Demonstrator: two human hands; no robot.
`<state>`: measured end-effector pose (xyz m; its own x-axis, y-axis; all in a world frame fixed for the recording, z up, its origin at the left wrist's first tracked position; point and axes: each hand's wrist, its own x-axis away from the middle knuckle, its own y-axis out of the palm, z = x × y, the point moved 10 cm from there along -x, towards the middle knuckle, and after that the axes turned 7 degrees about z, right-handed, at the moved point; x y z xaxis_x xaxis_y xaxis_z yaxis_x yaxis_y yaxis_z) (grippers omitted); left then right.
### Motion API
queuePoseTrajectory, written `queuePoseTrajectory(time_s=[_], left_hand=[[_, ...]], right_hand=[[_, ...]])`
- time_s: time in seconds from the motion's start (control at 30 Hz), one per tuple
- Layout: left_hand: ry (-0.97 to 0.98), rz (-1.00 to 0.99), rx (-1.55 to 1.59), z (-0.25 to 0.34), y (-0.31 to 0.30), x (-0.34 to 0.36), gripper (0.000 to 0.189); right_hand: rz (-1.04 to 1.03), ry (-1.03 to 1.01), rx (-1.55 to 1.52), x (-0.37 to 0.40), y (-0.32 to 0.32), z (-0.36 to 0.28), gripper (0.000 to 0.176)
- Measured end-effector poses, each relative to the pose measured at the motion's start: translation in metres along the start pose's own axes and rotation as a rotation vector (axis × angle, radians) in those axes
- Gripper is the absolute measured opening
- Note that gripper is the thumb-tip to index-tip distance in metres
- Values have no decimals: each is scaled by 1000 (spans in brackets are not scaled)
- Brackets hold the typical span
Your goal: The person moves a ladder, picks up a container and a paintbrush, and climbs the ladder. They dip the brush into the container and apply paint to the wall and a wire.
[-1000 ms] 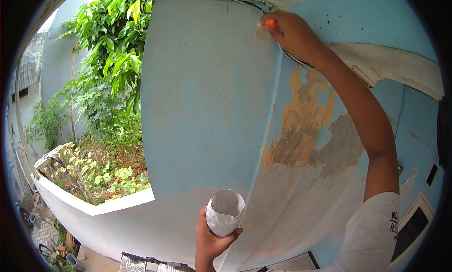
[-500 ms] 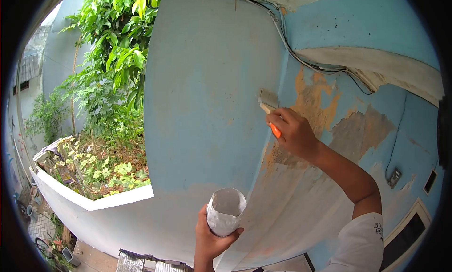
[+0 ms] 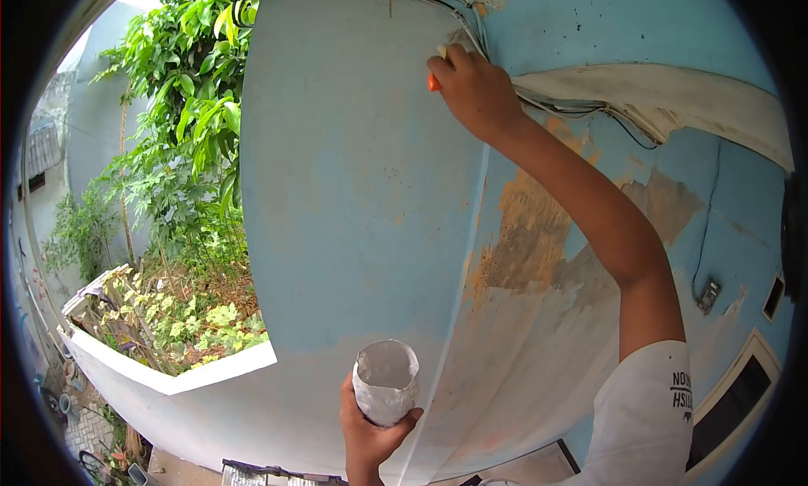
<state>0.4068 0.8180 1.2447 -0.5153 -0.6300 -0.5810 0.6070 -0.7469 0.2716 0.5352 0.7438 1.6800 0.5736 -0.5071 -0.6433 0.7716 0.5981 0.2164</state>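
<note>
High on the blue-grey wall point(image 3: 353, 191), near its top corner, my right hand point(image 3: 475, 90) is closed round a paintbrush point(image 3: 433, 82) with an orange handle end. Its bristles are mostly hidden behind the fingers, close to the cables. Low in the middle, my left hand point(image 3: 374, 440) grips a white-coated cup point(image 3: 386, 383) from below, with the thumb on its right side. The cup is upright, its open top tilted toward me, and its inside looks whitish-grey.
Cables point(image 3: 581, 111) run along the ceiling edge and beam. Bare, peeling patches point(image 3: 526, 233) mark the right wall, which also holds a small socket box point(image 3: 709, 294). Leafy plants point(image 3: 198, 267) grow beyond the white ledge point(image 3: 220, 366) on the left.
My right hand has moved up and slightly left with the brush, from mid-wall to the top corner, and the arm is stretched further. My left hand and the cup sit slightly further left.
</note>
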Motion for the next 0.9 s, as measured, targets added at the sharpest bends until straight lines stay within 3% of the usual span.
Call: queuePoseTrajectory(time_s=[0.2, 0.27, 0.37, 0.43, 0.57, 0.7, 0.77, 0.83, 0.9], left_hand=[[-10, -15, -5, 3, 3, 1, 96], [-12, -24, -5, 4, 5, 2, 97], [3, -41, -14, 3, 9, 2, 98], [9, -57, -28, 3, 12, 3, 98], [12, -50, -43, 1, 11, 1, 97], [-17, -29, -11, 1, 6, -1, 96], [-6, -25, -8, 2, 4, -2, 96], [3, -9, -3, 2, 2, -2, 96], [1, -17, -6, 1, 3, -1, 96]], right_hand=[[-200, -29, 81, 73, -23, -55, 23], [-400, 88, -175, 84, -28, -68, 18], [-313, 163, -249, 56, -41, -57, 15], [-288, 283, -225, 28, -25, -17, 16], [-146, 256, -50, -33, 1, 40, 17], [-57, 135, -19, -32, 4, 16, 16], [-183, 69, -35, 2, 9, -18, 20], [-186, 67, -156, 37, -16, -41, 11], [-288, 82, -368, 81, -40, -73, 16]])
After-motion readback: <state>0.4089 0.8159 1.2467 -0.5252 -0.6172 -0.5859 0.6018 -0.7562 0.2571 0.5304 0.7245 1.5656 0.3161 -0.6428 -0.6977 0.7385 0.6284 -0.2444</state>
